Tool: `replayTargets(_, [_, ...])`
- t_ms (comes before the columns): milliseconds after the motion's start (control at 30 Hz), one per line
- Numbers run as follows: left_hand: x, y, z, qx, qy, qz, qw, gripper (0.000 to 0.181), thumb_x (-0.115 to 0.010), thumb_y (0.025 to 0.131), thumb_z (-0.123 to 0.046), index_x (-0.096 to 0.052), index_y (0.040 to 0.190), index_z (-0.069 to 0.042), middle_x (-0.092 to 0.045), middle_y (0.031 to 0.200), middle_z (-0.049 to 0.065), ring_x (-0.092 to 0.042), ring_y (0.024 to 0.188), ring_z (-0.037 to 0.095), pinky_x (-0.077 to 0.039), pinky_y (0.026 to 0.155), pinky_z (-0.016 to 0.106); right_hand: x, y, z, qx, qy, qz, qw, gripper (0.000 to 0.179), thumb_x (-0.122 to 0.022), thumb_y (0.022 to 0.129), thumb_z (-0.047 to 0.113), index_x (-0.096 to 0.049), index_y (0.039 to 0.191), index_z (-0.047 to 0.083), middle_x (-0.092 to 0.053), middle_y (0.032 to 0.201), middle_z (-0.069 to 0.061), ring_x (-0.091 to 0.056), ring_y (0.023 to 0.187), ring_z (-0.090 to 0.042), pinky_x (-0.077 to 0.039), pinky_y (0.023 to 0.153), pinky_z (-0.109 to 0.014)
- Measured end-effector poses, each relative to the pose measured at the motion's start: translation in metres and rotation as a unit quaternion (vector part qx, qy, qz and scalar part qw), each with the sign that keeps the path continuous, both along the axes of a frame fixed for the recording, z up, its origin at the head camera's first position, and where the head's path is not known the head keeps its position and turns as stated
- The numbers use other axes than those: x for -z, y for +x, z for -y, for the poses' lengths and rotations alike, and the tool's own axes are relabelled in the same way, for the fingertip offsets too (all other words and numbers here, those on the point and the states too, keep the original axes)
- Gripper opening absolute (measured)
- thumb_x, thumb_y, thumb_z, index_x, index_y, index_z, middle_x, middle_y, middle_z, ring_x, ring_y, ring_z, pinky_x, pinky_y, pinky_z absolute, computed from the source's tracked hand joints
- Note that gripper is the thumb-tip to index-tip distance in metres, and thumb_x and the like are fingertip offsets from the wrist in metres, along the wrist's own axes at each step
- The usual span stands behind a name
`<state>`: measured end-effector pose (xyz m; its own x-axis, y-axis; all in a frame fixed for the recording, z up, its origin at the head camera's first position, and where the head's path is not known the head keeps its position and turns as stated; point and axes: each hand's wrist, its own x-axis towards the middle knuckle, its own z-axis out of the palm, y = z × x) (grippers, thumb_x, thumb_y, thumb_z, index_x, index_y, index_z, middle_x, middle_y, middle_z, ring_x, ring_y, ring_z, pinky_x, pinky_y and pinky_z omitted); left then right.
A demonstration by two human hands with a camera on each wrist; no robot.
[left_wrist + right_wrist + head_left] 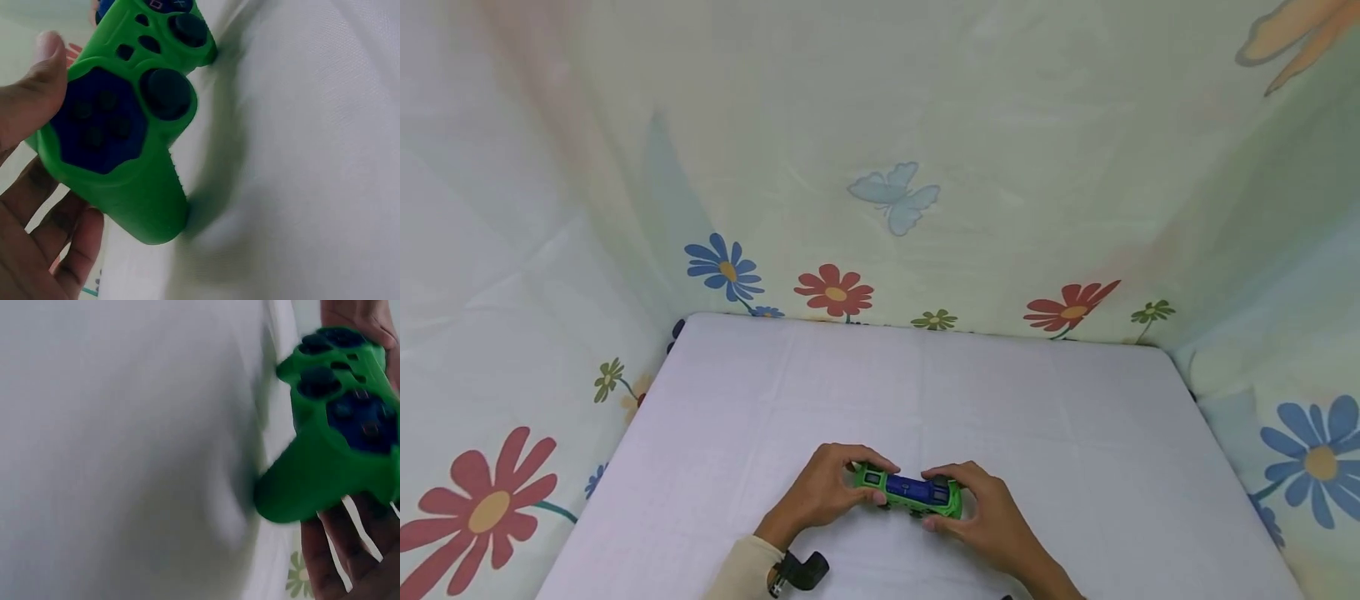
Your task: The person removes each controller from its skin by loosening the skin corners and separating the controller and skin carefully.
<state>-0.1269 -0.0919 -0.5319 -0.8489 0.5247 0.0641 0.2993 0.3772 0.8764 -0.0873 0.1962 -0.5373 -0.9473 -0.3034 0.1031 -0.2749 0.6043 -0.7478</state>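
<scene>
We judge the green controller (pixel 908 490) light, stiff; best held at 2 ends, where left hand (pixel 829 490) and right hand (pixel 991 510) pinch it.

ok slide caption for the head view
Left hand and right hand grip a green-and-blue game controller at a white table before a flowered backdrop.

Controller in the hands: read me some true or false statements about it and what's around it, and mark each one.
1. The left hand and right hand both hold the green controller. True.
2. The controller is green all over. False: its button panels are dark blue.
3. The backdrop shows a light-blue butterfly. True.
4. Every printed flower is blue. False: a red flower shows below and left of the butterfly.
5. A black device is worn near the left hand. True.
</scene>
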Motion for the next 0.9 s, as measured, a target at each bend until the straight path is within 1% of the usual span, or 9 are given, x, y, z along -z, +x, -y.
replayTargets(133, [-0.004,-0.007,0.003,0.044,-0.006,0.016,0.9989,0.04,-0.089,0.086,-0.033,-0.078,0.124,-0.032,-0.075,0.122,-0.022,-0.067,0.116,0.004,-0.051,0.097,0.035,0.001,0.0,0.003,0.003,0.007,-0.022,0.9997,0.044,-0.095,0.077,0.042,-0.074,0.116,0.039,-0.071,0.108,0.026,-0.068,0.103,0.001,-0.058,0.092,-0.03])
replayTargets(300, [-0.007,-0.02,0.005,0.111,-0.02,0.041,0.9928,0.039,-0.088,0.089,-0.033,-0.076,0.125,-0.035,-0.073,0.125,-0.021,-0.063,0.114,0.005,-0.053,0.093,0.036,0.0,-0.002,0.001,-0.015,0.013,-0.033,0.9992,0.041,-0.095,0.077,0.041,-0.074,0.113,0.038,-0.073,0.107,0.025,-0.068,0.099,0.002,-0.058,0.09,-0.029])
replayTargets(433, [-0.01,-0.032,0.003,0.152,-0.016,0.064,0.9861,0.034,-0.084,0.092,-0.032,-0.077,0.125,-0.025,-0.075,0.122,-0.018,-0.064,0.11,0.004,-0.052,0.087,0.033,-0.001,-0.002,-0.001,-0.024,0.012,-0.028,0.9993,0.04,-0.093,0.079,0.043,-0.074,0.114,0.038,-0.073,0.106,0.023,-0.067,0.098,0.002,-0.058,0.09,-0.03])
replayTargets(500, [-0.012,-0.038,0.001,0.167,-0.01,0.072,0.9833,0.033,-0.083,0.094,-0.031,-0.078,0.124,-0.018,-0.077,0.12,-0.013,-0.067,0.108,0.004,-0.051,0.083,0.029,-0.002,-0.002,-0.001,-0.025,0.01,-0.023,0.9994,0.04,-0.093,0.078,0.043,-0.075,0.113,0.037,-0.073,0.105,0.023,-0.067,0.097,0.002,-0.058,0.089,-0.031])
replayTargets(567, [-0.013,-0.042,-0.001,0.176,-0.008,0.07,0.9819,0.032,-0.082,0.094,-0.03,-0.078,0.122,-0.015,-0.079,0.115,-0.008,-0.069,0.104,0.004,-0.051,0.079,0.026,-0.003,-0.002,-0.001,-0.026,0.009,-0.018,0.9995,0.04,-0.094,0.078,0.043,-0.075,0.112,0.037,-0.073,0.104,0.023,-0.066,0.095,0.002,-0.057,0.088,-0.03])
replayTargets(667, [-0.013,-0.047,-0.007,0.183,-0.012,0.061,0.9811,0.029,-0.084,0.093,-0.032,-0.078,0.116,-0.016,-0.078,0.105,-0.005,-0.067,0.093,0.006,-0.05,0.074,0.023,-0.003,-0.001,-0.002,-0.027,0.008,-0.01,0.9996,0.04,-0.095,0.077,0.042,-0.076,0.112,0.036,-0.073,0.102,0.022,-0.065,0.093,0.003,-0.057,0.086,-0.03])
replayTargets(767, [-0.011,-0.052,-0.013,0.199,-0.013,0.058,0.9783,0.027,-0.086,0.09,-0.035,-0.076,0.109,-0.02,-0.071,0.095,-0.006,-0.057,0.081,0.006,-0.046,0.07,0.02,-0.004,-0.001,-0.003,-0.027,0.011,-0.007,0.9996,0.041,-0.095,0.076,0.043,-0.077,0.112,0.036,-0.073,0.103,0.023,-0.065,0.093,0.003,-0.056,0.085,-0.03])
replayTargets(833, [-0.009,-0.055,-0.017,0.214,-0.005,0.074,0.9739,0.029,-0.088,0.088,-0.036,-0.074,0.107,-0.019,-0.065,0.09,-0.007,-0.051,0.074,0.006,-0.041,0.067,0.019,-0.004,-0.001,-0.003,-0.028,0.013,-0.008,0.9995,0.041,-0.095,0.077,0.043,-0.077,0.112,0.036,-0.074,0.104,0.023,-0.065,0.094,0.003,-0.056,0.085,-0.03])
replayTargets(900, [-0.008,-0.058,-0.02,0.232,0.012,0.106,0.9669,0.031,-0.089,0.088,-0.034,-0.071,0.105,-0.015,-0.059,0.085,-0.006,-0.047,0.071,0.005,-0.039,0.065,0.018,-0.003,-0.001,-0.003,-0.031,0.016,-0.011,0.9993,0.041,-0.095,0.077,0.042,-0.076,0.113,0.036,-0.074,0.105,0.023,-0.065,0.095,0.003,-0.056,0.085,-0.031])
